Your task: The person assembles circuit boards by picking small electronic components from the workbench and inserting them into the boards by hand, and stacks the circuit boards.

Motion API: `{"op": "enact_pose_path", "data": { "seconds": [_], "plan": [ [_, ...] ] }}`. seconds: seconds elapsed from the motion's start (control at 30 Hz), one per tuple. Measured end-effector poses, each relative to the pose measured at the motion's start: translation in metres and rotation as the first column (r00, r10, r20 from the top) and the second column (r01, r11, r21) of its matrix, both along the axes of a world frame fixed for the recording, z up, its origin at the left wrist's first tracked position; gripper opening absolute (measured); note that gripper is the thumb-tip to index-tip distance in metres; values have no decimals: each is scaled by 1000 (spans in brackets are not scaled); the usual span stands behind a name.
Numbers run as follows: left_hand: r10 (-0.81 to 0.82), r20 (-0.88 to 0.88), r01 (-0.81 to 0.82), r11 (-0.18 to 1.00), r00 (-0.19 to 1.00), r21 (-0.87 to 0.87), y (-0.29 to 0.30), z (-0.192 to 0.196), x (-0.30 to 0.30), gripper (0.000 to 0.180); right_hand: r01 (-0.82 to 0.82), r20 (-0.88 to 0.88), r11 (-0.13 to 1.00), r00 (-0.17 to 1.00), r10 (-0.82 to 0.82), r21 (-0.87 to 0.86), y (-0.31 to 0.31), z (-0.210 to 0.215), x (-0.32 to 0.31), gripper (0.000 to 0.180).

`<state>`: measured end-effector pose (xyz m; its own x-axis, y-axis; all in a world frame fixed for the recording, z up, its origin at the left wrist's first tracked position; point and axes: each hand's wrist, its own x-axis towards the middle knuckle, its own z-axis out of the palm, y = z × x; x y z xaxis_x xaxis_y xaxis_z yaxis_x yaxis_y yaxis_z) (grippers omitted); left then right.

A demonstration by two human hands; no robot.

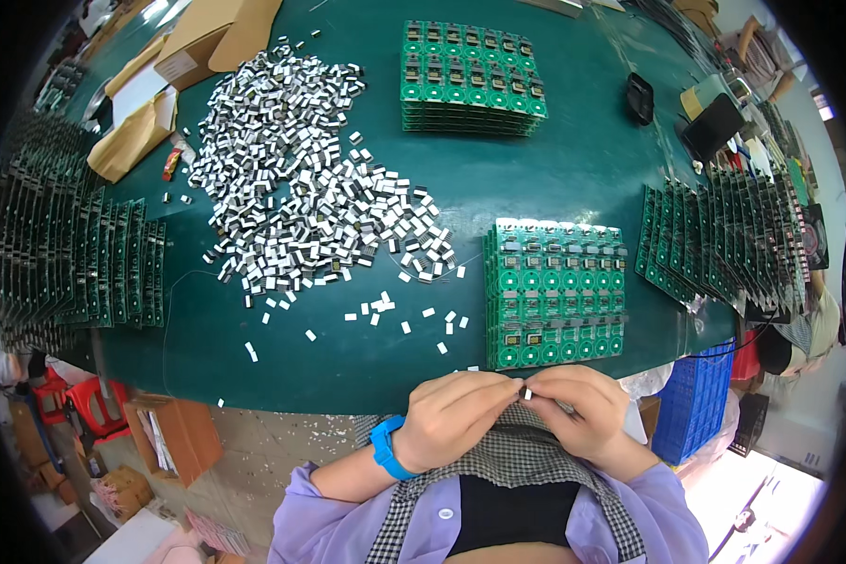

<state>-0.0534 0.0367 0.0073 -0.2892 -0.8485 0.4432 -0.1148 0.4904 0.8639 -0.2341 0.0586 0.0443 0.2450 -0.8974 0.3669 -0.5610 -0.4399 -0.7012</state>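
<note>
My left hand (453,414) and my right hand (581,406) meet at the table's near edge, in front of my checked apron. Their fingertips are closed together on one small white-and-black part (527,395), mostly covered by the fingers. Just beyond them lies a stack of green circuit board panels (556,305) with round pads and rows of small components. On its lowest component row, two dark parts sit at the left end. A large heap of similar small white-and-black parts (301,188) spreads over the left of the green table (395,362).
Another circuit board stack (475,80) stands at the back. Upright rows of boards line the left (75,254) and right (724,235) sides. Loose white parts (383,304) lie before the heap. A cardboard box (221,38) is back left; a blue crate (694,399) stands below right.
</note>
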Motion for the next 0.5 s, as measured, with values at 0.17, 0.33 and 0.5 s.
{"op": "enact_pose_path", "data": {
  "seconds": [0.17, 0.33, 0.5],
  "plan": [
    [-7, -3, 7, 998, 1000, -62, -8, 2, -4, 19, 15, 72, 999, 997, -18, 34, -5, 3, -1, 22],
    [-81, 37, 84, 992, 996, -98, -18, 8, -7, 24, 24, 336, 950, 932, -133, 312, -1, 0, -11, 20],
    [-72, 28, 75, 986, 997, -146, -18, 4, -6, 22, 16, 303, 953, 946, -112, 303, 0, -2, -14, 19]
  ]
}}
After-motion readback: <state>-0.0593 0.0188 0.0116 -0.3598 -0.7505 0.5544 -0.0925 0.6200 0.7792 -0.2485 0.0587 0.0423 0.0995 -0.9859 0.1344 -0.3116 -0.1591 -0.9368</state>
